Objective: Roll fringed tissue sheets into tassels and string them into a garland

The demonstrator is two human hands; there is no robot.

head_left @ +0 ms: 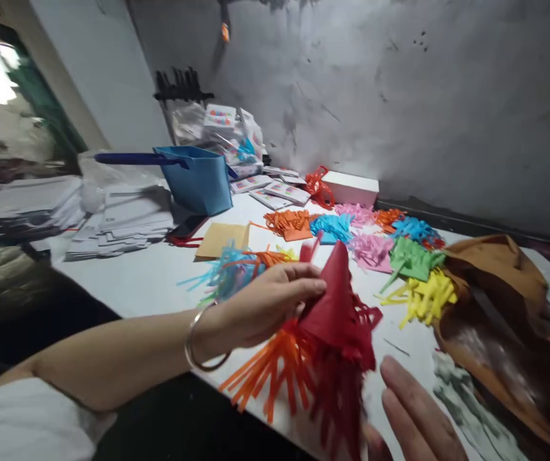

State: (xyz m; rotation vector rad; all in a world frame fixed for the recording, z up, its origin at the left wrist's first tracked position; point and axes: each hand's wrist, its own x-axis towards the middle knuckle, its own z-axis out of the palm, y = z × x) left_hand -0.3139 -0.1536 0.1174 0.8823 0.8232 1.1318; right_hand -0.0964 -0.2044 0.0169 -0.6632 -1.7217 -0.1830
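My left hand point(265, 304), with a bangle at the wrist, pinches a red fringed piece point(332, 301) of paper or thin cloth. It is folded to a point at the top, and its strips hang down over the near edge of the table. An orange fringed piece point(275, 365) hangs beside it under my left hand; whether that is held too, I cannot tell. To the right of the red strips is my right hand point(413, 410), fingers stretched and apart, partly cut off by the frame. Blue fringed strips point(231, 272) lie behind my left forearm.
Fringed bundles in several colours, such as yellow point(426, 298) and green point(413, 256), lie on the white table point(150, 288). A brown cloth point(495, 275) is at right. Further back are a blue bag point(202, 182), paper stacks point(130, 214), a phone point(188, 227) and a white box point(351, 187).
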